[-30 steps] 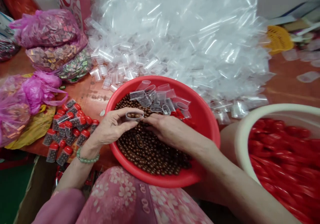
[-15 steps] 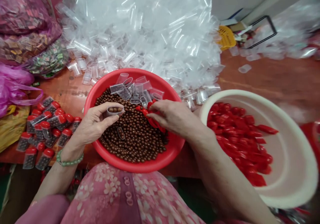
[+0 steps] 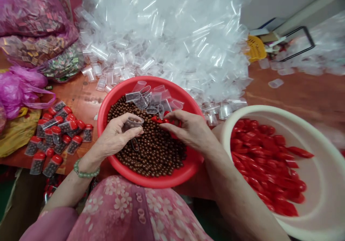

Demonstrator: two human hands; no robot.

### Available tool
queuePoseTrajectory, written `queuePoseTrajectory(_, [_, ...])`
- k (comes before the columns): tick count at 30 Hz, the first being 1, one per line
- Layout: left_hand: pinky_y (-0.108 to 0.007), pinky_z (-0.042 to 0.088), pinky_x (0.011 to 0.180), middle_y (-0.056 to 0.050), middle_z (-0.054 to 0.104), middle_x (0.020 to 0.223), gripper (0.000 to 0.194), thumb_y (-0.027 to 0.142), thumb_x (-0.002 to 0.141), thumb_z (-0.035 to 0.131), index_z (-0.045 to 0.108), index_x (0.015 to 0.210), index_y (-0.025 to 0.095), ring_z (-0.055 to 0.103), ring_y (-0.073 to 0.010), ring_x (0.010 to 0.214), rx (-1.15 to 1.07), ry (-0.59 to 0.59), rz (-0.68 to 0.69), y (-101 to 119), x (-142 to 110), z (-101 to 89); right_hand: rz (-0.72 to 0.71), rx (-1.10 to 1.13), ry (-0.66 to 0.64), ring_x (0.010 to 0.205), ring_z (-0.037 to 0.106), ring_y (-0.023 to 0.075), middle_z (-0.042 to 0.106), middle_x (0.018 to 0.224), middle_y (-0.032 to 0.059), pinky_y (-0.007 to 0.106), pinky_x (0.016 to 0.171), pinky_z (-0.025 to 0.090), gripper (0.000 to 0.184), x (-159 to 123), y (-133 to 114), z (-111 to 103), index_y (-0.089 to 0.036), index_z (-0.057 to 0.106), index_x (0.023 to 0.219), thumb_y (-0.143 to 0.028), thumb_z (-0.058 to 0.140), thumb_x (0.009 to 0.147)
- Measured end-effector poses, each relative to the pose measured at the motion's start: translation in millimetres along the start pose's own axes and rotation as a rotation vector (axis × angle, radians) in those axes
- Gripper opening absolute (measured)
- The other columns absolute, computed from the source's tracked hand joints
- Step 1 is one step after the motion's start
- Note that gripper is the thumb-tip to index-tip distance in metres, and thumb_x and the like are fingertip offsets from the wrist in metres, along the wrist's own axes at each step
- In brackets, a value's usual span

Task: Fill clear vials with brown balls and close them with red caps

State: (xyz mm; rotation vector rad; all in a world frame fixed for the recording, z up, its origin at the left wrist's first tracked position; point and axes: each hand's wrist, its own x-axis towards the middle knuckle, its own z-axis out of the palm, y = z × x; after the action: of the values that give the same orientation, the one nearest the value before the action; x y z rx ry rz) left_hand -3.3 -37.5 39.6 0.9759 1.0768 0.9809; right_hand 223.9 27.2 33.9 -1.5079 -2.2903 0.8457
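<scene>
While the left hand [image 3: 115, 137] grips a clear plastic tube [image 3: 133, 123] over a red basin [image 3: 172, 180] of brown beads [image 3: 153, 151] and the right hand [image 3: 188, 130] pinches red caps [image 3: 161, 120], capped filled tubes [image 3: 56, 135] lie finished toward the table's [image 3: 83, 90] left side, with a large heap of empty tubes [image 3: 161, 36] left beyond.

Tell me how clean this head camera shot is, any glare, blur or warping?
In the head view, the light is bright and even; glare streaks the clear plastic tubes; the brown beads look sharp; the wide lens seems to bend the cream basin, and the far right edge looks soft.
</scene>
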Motion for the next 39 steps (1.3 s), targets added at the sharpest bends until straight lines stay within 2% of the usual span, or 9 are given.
queuePoseTrajectory(3, [-0.028,0.050,0.079,-0.003,0.067,0.085,0.018,0.025,0.080,0.068,0.062,0.093,0.015,0.064,-0.0133,0.081,0.052,-0.032,-0.006,-3,0,8.3,0.052,0.513,0.126,0.063,0.058,0.0131,0.064,0.074,-0.0014,0.025,0.059,0.047,0.026,-2,1,-3,-0.021,0.065,0.090,-0.041,0.073,0.076])
queuePoseTrajectory(5, [-0.029,0.050,0.079,-0.004,0.068,0.089,0.017,0.023,0.079,0.067,0.062,0.092,0.015,0.065,-0.0144,0.084,0.052,-0.046,-0.021,-3,1,15.3,0.088,0.738,0.171,0.057,0.054,0.0106,0.061,0.067,-0.0033,0.023,0.054,0.044,0.027,-2,-3,-1,-0.021,0.065,0.086,-0.042,0.076,0.072])
queuePoseTrajectory(9, [-0.026,0.049,0.075,-0.003,0.069,0.086,0.016,0.018,0.078,0.068,0.061,0.091,0.014,0.064,-0.0114,0.079,0.044,-0.050,-0.103,0,0,28.3,0.124,0.955,0.183,0.050,0.050,0.0090,0.058,0.061,-0.0048,0.022,0.048,0.042,0.032,-1,-18,7,-0.021,0.063,0.078,-0.045,0.081,0.066])
queuePoseTrajectory(12, [-0.024,0.049,0.071,-0.001,0.069,0.080,0.019,0.018,0.076,0.070,0.058,0.090,0.015,0.065,-0.0108,0.073,-0.068,-0.083,-0.174,3,-1,32.4,0.085,1.009,0.214,0.056,0.055,0.0098,0.062,0.067,-0.0031,0.023,0.054,0.046,0.034,-2,-26,11,-0.022,0.061,0.078,-0.047,0.081,0.067])
queuePoseTrajectory(16, [-0.026,0.052,0.074,0.001,0.070,0.078,0.031,0.017,0.068,0.078,0.055,0.089,0.016,0.069,-0.0123,0.074,-0.197,-0.058,-0.184,2,-3,32.3,0.034,0.955,0.265,0.068,0.063,0.0143,0.070,0.081,0.0016,0.028,0.065,0.053,0.034,-8,-28,14,-0.023,0.058,0.082,-0.052,0.075,0.073])
queuePoseTrajectory(23, [-0.026,0.053,0.072,0.003,0.067,0.074,0.039,0.022,0.063,0.083,0.053,0.087,0.016,0.067,-0.0111,0.066,-0.265,0.021,-0.136,-1,-2,33.4,-0.121,0.589,0.363,0.062,0.064,0.0131,0.069,0.072,-0.0014,0.025,0.060,0.053,0.022,-21,-29,2,-0.023,0.065,0.087,-0.041,0.075,0.079])
queuePoseTrajectory(29, [-0.022,0.047,0.068,0.005,0.062,0.071,0.027,0.018,0.067,0.079,0.058,0.084,0.015,0.058,-0.0071,0.064,-0.152,0.066,-0.056,0,2,31.0,-0.394,0.172,0.171,0.074,0.070,0.0167,0.076,0.088,0.0036,0.028,0.073,0.058,0.019,-25,-33,-6,-0.023,0.071,0.104,-0.033,0.065,0.089])
queuePoseTrajectory(35, [-0.025,0.046,0.076,0.004,0.062,0.076,0.025,0.014,0.067,0.077,0.061,0.086,0.015,0.057,-0.0085,0.071,-0.117,0.091,-0.073,-2,4,27.3,-0.394,0.023,0.019,0.097,0.070,0.0183,0.072,0.110,0.0085,0.031,0.089,0.058,0.034,-30,-42,1,-0.023,0.060,0.129,-0.025,0.048,0.097])
queuePoseTrajectory(39, [-0.025,0.048,0.075,0.003,0.064,0.076,0.028,0.017,0.067,0.079,0.060,0.087,0.015,0.060,-0.0088,0.069,-0.175,0.089,-0.084,-2,3,25.3,-0.402,0.068,0.021,0.101,0.069,0.0187,0.070,0.111,0.0094,0.031,0.090,0.058,0.035,-28,-42,1,-0.021,0.060,0.129,-0.020,0.050,0.096])
